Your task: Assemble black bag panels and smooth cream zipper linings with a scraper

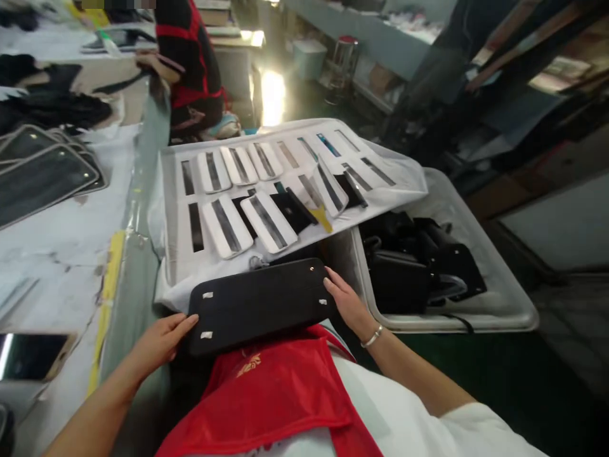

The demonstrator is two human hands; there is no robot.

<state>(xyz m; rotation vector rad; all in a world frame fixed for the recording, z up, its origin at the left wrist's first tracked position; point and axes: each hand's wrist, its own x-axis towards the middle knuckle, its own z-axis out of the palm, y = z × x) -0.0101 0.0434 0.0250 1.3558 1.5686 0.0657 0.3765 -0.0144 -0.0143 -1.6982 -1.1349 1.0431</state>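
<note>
A black rounded panel [261, 308] is held level in front of my red apron [266, 406]. It has small white tabs near three corners and a metal stud near the far right one. My left hand [164, 343] grips its left end, thumb on top and the other fingers mostly underneath. At the opposite end, my right hand [347, 301] grips the right edge. Just beyond the panel lies a white slotted tray [178, 273], with several white rounded pieces [269, 222] bearing dark strips and some black pieces [290, 212] on it.
To the right, a pale plastic bin [504, 304] holds black bag-like parts. On the left worktable [71, 247] lie stacked dark panels [47, 178] and a phone [38, 355]. A person in red and black [188, 63] stands beyond it; another person [457, 57] is at upper right.
</note>
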